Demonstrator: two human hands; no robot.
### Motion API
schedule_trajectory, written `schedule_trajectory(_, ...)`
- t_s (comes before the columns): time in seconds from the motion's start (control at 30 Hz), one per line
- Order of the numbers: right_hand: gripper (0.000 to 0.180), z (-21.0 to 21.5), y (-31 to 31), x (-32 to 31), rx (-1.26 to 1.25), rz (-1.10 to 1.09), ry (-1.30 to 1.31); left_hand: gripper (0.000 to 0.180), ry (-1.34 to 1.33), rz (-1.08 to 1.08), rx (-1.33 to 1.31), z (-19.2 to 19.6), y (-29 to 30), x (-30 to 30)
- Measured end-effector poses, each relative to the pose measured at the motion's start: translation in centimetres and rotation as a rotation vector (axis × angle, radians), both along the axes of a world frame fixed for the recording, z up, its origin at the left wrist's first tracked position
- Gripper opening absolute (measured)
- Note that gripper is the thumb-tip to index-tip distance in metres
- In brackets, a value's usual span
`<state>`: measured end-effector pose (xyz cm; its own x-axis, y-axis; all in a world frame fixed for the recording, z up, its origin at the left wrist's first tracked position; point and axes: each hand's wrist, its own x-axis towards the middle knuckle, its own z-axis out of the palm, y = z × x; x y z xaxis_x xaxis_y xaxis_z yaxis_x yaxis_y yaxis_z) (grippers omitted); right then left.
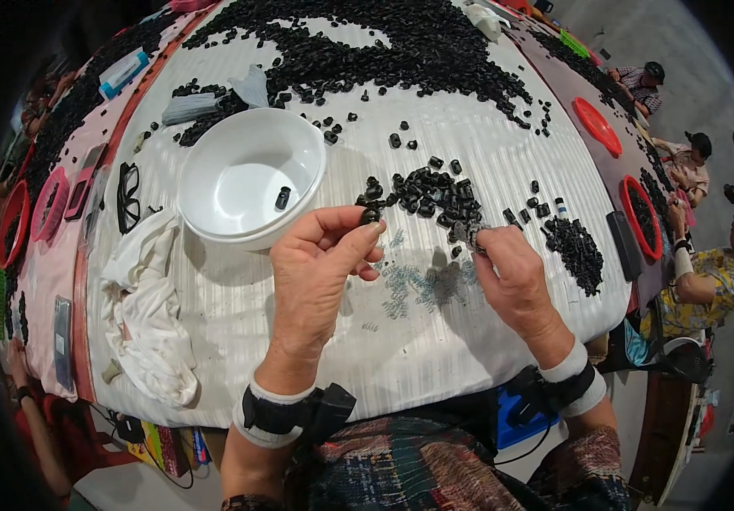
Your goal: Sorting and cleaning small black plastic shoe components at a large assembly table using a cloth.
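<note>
Left fingers [330, 219] partly hide a small black piece [370, 216], and the upper edge crops the black heap [422, 55].

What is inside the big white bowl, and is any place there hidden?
Inside the white bowl, one small black part lies toward the right; the rest of the visible inner surface looks bare. The spot directly beneath that part is covered and cannot be seen.
</note>
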<state>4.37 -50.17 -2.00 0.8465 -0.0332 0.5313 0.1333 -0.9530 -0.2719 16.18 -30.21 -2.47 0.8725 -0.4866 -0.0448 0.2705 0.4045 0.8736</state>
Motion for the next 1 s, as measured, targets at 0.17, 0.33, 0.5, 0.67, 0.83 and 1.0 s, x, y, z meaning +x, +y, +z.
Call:
schedule_trajectory(0.17, 0.022, -0.6, 0.1, 0.2, -0.12, -0.054, 0.058, 0.019, -0.024, -0.012, 0.031, 0.1, 0.0, -0.2)
schedule_trajectory(0.33, 0.022, -1.3, 0.7, 1.5, -0.039, 0.015, 0.083, 0.019, -0.013, -0.051, 0.043, 0.0, -0.1, -0.4)
schedule_trajectory(0.5, 0.024, -0.7, 0.4, 1.8, 0.012, 0.05, 0.01, 0.019, 0.006, -0.047, 0.046, 0.2, 0.0, -0.4)
schedule_trajectory(0.67, 0.022, -0.2, -0.5, 0.8, -0.02, 0.092, 0.009, 0.021, 0.002, -0.063, 0.066, 0.4, -0.2, -0.6)
schedule_trajectory(0.83, 0.026, -0.7, -0.6, 1.8, -0.042, 0.173, 0.057, 0.021, 0.041, -0.065, 0.071, 0.4, -0.2, -0.7)
schedule_trajectory(1.0, 0.027, -1.3, -0.3, 2.5, -0.098, 0.133, 0.153, 0.021, 0.039, -0.075, 0.072, 0.3, -0.2, -0.5)
